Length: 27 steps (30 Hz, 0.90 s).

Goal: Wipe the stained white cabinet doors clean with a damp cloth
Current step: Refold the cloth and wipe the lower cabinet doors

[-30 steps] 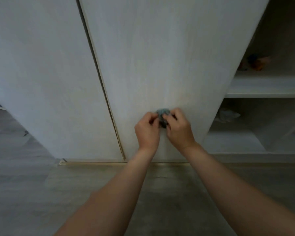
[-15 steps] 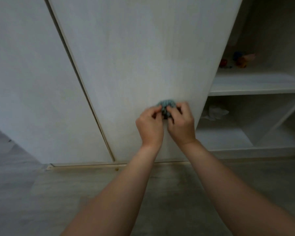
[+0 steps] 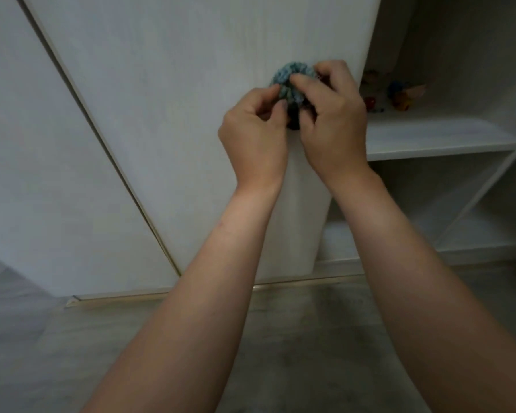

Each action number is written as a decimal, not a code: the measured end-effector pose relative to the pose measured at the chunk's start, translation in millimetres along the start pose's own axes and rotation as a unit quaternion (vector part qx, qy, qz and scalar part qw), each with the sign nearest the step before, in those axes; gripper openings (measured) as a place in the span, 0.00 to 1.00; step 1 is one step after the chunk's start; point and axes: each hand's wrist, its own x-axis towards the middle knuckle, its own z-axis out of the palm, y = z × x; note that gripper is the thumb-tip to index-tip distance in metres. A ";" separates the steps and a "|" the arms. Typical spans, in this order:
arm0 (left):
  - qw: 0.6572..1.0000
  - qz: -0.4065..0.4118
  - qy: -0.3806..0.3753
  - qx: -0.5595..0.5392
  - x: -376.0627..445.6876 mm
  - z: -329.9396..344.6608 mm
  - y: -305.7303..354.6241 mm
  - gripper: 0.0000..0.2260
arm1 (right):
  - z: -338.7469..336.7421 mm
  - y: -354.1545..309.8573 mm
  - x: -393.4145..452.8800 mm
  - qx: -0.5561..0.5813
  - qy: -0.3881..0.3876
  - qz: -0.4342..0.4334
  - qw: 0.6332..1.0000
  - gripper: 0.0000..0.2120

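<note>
A small bunched blue-green cloth [image 3: 291, 81] is held between both hands in front of the right white cabinet door [image 3: 191, 84]. My left hand [image 3: 255, 138] pinches the cloth's left side with its fingertips. My right hand [image 3: 332, 117] grips the cloth from the right and over the top. The lower part of the cloth is hidden between the hands. A second white door [image 3: 42, 174] stands to the left, past a narrow dark gap. Whether the cloth touches the door cannot be told.
To the right of the doors are open white shelves [image 3: 438, 138]. Small colourful objects [image 3: 399, 95] sit on the upper shelf. A metal floor rail [image 3: 167, 293] runs along the base of the doors. Grey floor [image 3: 295, 338] lies below my arms.
Both hands with the cloth have risen higher up the right door and closer to its right edge. The view has shifted so the doors sit further left.
</note>
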 end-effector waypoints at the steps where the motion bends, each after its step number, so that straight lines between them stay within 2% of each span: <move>1: 1.000 -0.013 -0.007 -0.006 -2.6 2.7 -6.8 0.08 | 1.0 4.7 -7.8 -0.007 0.005 -0.004 1.000 0.15; 4: 0.997 -0.053 -0.055 0.024 -37.2 16.7 -35.2 0.07 | 12.8 22.9 -64.3 -0.030 0.058 0.062 0.996 0.08; 6: 0.993 -0.058 -0.075 0.065 -69.8 24.3 -58.7 0.08 | 18.7 32.9 -108.1 -0.043 0.064 0.097 0.992 0.09; 9: 0.984 -0.123 -0.092 0.095 -109.2 21.5 -99.3 0.07 | 22.6 43.1 -158.6 -0.053 -0.022 0.105 0.993 0.02; 12: 0.952 -0.235 -0.140 0.139 -127.6 6.7 -136.7 0.06 | 23.4 40.4 -202.6 -0.048 -0.167 0.135 0.975 0.08; 14: 0.943 -0.256 -0.146 0.155 -128.2 -7.0 -140.8 0.06 | 22.9 33.2 -205.5 -0.031 -0.207 0.122 0.970 0.07; 16: 0.962 -0.199 -0.112 0.147 -111.8 -16.6 -114.6 0.05 | 25.2 20.5 -175.2 -0.002 -0.167 0.104 0.980 0.09; 19: 0.993 -0.066 -0.052 0.081 -62.2 -17.9 -49.6 0.08 | 27.4 -7.0 -95.5 -0.009 -0.014 0.082 0.996 0.12; 22: 0.999 0.009 -0.045 -0.005 -5.1 -14.0 6.2 0.10 | 29.1 -32.2 -25.7 -0.024 0.097 0.098 0.990 0.14; 24: 0.998 0.033 -0.046 -0.019 20.0 -19.9 24.7 0.10 | 32.5 -43.2 1.0 -0.019 0.110 0.089 0.990 0.15; 27: 0.999 0.032 -0.005 -0.005 28.6 -39.5 11.5 0.08 | 43.7 -50.5 3.5 0.003 0.106 0.048 0.993 0.14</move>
